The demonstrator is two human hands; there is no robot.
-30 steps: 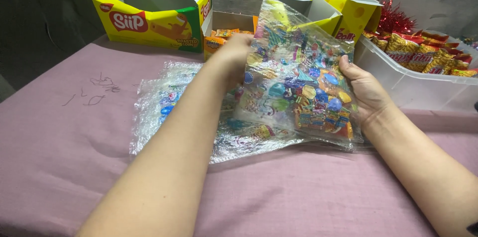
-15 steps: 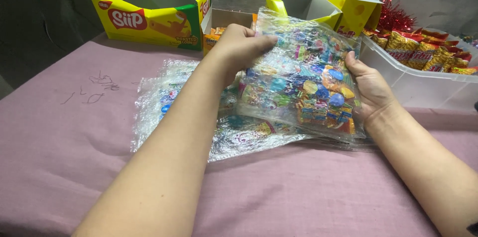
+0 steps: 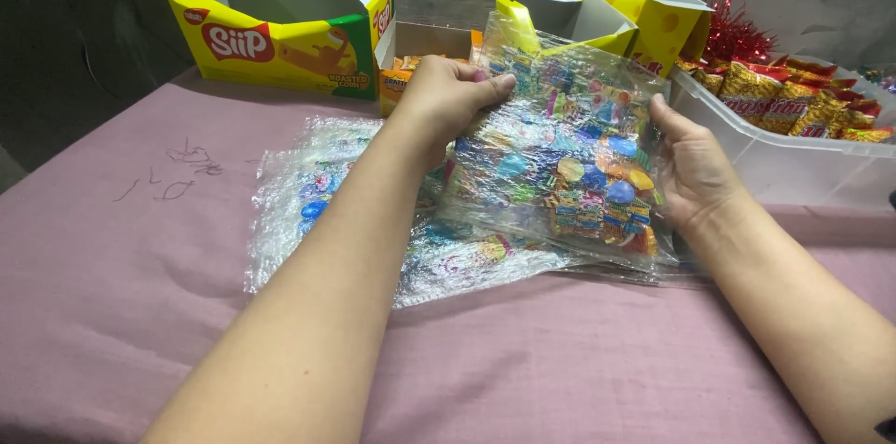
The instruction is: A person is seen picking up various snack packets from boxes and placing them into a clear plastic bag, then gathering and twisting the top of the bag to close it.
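My left hand (image 3: 446, 100) grips the top left edge of a clear plastic bag (image 3: 569, 164) printed with colourful cartoon shapes. My right hand (image 3: 693, 171) holds the same bag along its right side, palm against it. The bag is lifted and tilted up off a stack of similar clear printed bags (image 3: 373, 211) that lie flat on the pink tablecloth (image 3: 140, 295).
A yellow and green open carton (image 3: 280, 28) stands at the back left, a small orange box (image 3: 411, 70) beside it. Two yellow open cartons (image 3: 607, 14) stand behind the bag. At the right is a clear plastic bin (image 3: 793, 155) of red and gold snack packets, red tinsel behind.
The top bag has been raised and tilted more upright. My left hand moved from the bag's face to its top left edge; my right hand stayed on the right side.
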